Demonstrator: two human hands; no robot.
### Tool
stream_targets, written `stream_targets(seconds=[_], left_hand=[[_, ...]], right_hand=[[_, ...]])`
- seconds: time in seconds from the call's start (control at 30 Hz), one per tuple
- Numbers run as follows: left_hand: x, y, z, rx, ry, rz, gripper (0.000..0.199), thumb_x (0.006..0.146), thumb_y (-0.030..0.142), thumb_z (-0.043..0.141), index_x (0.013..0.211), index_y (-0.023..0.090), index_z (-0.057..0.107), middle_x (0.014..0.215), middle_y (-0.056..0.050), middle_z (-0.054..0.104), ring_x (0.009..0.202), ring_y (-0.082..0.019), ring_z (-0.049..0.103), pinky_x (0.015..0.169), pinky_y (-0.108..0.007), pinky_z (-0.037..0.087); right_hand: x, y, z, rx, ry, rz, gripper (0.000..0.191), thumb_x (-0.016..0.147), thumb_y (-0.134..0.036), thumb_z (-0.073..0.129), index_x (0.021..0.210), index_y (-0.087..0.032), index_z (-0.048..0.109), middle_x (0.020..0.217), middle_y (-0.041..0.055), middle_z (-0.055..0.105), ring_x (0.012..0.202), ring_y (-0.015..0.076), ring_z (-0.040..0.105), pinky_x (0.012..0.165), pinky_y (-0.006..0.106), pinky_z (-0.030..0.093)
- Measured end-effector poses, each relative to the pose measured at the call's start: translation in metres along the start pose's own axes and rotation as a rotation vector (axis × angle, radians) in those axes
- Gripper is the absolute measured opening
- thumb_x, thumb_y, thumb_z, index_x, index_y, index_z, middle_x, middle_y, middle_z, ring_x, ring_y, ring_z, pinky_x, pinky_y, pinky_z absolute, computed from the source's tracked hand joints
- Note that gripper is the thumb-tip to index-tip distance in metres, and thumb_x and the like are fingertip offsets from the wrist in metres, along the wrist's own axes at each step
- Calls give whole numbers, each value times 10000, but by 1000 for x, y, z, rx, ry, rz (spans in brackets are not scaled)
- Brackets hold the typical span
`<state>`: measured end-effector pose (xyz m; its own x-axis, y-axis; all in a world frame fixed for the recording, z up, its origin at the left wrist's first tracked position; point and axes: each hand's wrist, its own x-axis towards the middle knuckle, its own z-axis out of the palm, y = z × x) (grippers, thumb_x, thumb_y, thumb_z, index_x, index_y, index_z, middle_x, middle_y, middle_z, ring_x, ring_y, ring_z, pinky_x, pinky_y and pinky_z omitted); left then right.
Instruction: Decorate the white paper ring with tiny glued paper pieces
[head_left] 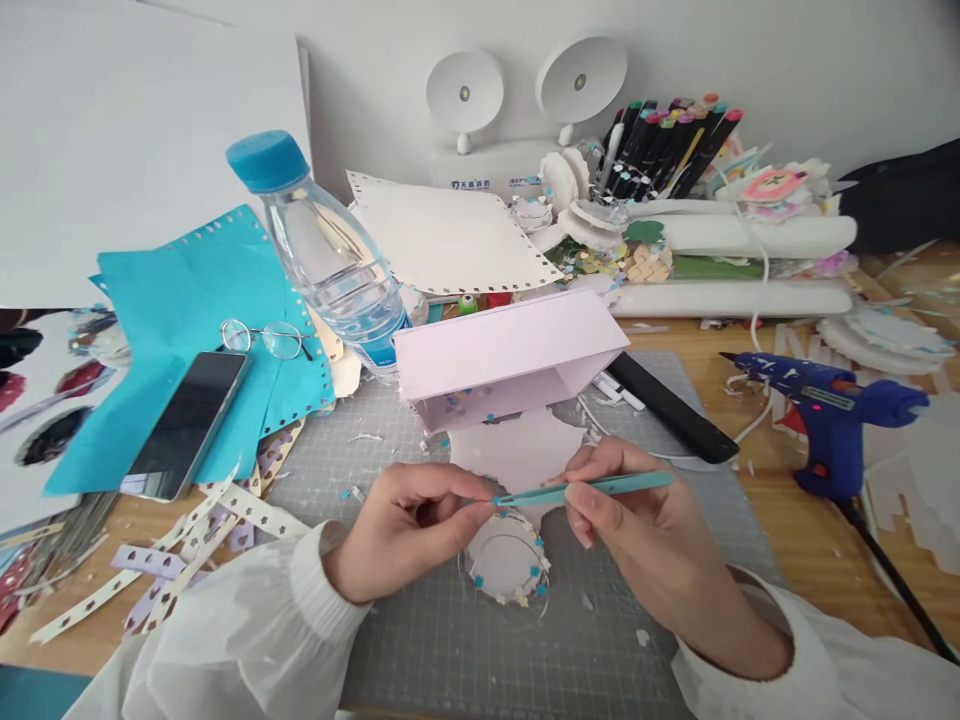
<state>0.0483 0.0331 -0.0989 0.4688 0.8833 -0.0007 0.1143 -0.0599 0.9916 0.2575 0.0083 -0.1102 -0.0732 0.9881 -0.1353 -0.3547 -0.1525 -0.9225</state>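
My right hand (pixel 630 530) is closed around pale teal tweezers (pixel 615 487), whose tips point left. My left hand (pixel 424 530) pinches a tiny blue piece (pixel 497 502) between thumb and forefinger, right at the tweezer tips. Just below the fingertips, a round white paper disc (pixel 504 562) edged with small blue and cream shapes lies on the grey cutting mat (pixel 420 650). Behind it are a wavy-edged white paper piece (pixel 510 450) and an open white paper box (pixel 510 345) with loose small shapes inside.
A water bottle (pixel 330 240), a phone (pixel 191 420) and glasses (pixel 262 338) on blue paper (pixel 135 340) stand or lie left. Paper strips (pixel 150 565) are at lower left. At right are a blue glue gun (pixel 825 410), its cord and a black bar (pixel 667 405). Markers (pixel 675 145) stand behind.
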Motion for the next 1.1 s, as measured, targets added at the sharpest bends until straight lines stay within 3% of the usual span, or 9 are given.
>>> stream_targets(seconds=[0.27, 0.37, 0.43, 0.5, 0.57, 0.7, 0.87, 0.97, 1.1], left_hand=[[-1, -1, 0, 19, -14, -14, 164, 833, 202, 624, 791, 70, 713, 451, 56, 370, 410, -46, 258, 379, -186, 201], [-1, -1, -1, 29, 26, -16, 191, 844, 235, 626, 818, 77, 729, 473, 10, 493, 409, -55, 304, 381, -192, 229], [0, 1, -2, 31, 28, -2, 219, 868, 246, 601, 825, 85, 743, 587, -60, 626, 459, -80, 420, 423, -198, 311], [0, 2, -3, 9, 6, 20, 260, 897, 253, 565, 823, 91, 754, 660, -89, 670, 525, -101, 500, 482, -204, 372], [0, 3, -4, -41, -23, 37, 303, 923, 276, 533, 839, 95, 760, 568, -49, 607, 488, -86, 463, 467, -197, 353], [-1, 0, -5, -159, -78, 43, 372, 940, 354, 505, 828, 96, 748, 440, 37, 389, 399, -53, 296, 391, -195, 235], [-1, -4, -4, -359, -173, 1, 492, 932, 411, 504, 556, 106, 588, 376, 60, 320, 334, -28, 247, 350, -173, 202], [-1, -7, -6, -411, -160, -62, 555, 931, 420, 504, 464, 122, 459, 331, 65, 301, 300, -13, 220, 336, -162, 183], [-2, -9, -6, -406, -126, -77, 576, 916, 423, 524, 435, 140, 380, 316, 59, 320, 291, -12, 217, 328, -160, 170]], right_hand=[[-1, -4, 0, 3, -5, -61, 92, 791, -249, 700, 749, -204, 631, 664, -23, 580, 462, 60, 513, 409, 185, 441], [3, -6, -3, -10, 20, -147, 81, 795, -234, 695, 757, -200, 632, 691, -16, 592, 467, 60, 524, 404, 185, 444], [5, -9, -6, -97, 41, -244, 50, 811, -208, 674, 780, -203, 635, 724, -10, 599, 478, 66, 536, 409, 197, 454], [3, -16, -6, -271, 90, -392, 56, 818, -156, 650, 802, -205, 629, 753, 1, 608, 533, 91, 585, 438, 214, 479], [-2, -25, -3, -550, 105, -625, 124, 807, -89, 632, 838, -209, 625, 780, 17, 641, 653, 134, 656, 524, 241, 530], [-13, -38, 17, -1176, -142, -1116, 155, 825, -47, 587, 931, -148, 638, 920, 100, 728, 787, 168, 681, 690, 296, 569], [-4, -28, 40, -1259, -324, -1524, 129, 814, -84, 548, 727, -120, 636, 835, 143, 741, 687, 197, 656, 576, 311, 522], [3, -26, 43, -1301, -411, -1539, 156, 825, -97, 527, 750, -98, 664, 837, 162, 741, 654, 200, 640, 540, 309, 497], [-3, -36, 38, -1389, -551, -1270, 277, 901, -104, 415, 972, -64, 679, 1016, 156, 718, 756, 200, 642, 618, 330, 519]])
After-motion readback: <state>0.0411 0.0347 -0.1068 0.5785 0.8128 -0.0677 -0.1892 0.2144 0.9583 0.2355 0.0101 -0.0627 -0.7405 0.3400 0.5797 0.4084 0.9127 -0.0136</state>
